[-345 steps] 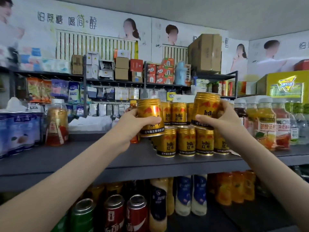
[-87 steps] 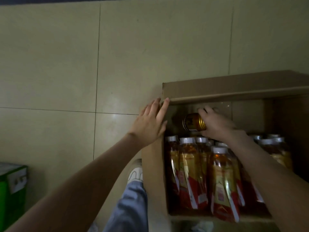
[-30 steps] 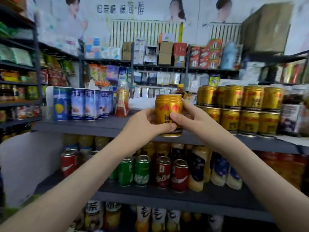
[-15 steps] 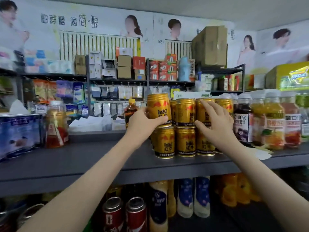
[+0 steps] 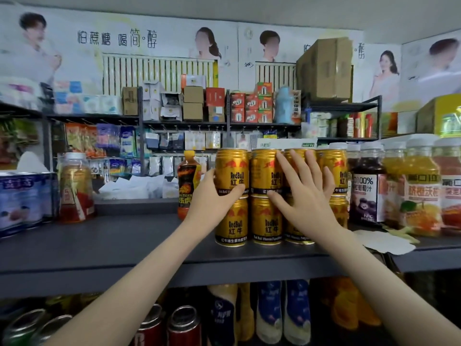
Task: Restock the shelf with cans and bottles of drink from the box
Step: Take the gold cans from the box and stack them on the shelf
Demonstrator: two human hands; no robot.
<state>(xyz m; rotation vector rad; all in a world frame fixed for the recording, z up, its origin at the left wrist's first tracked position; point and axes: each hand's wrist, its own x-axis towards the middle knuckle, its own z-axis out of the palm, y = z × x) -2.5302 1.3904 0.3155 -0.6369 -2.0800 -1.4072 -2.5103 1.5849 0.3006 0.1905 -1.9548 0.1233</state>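
Since half a second ago the gold can [image 5: 232, 171] is seated on the lower can [image 5: 233, 221], at the left end of the top row on the shelf [image 5: 124, 240]. It is held by the left grip [image 5: 212, 196], with fingers curled round it. The right grip [image 5: 301, 193] is laid flat, fingers straight, against the neighbouring cans [image 5: 264, 171]. Rims are best aligned and the stack braced before release.

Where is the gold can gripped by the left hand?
Head view, centre: the gold can tops the left end of the can stack, just right of the orange-capped bottle.
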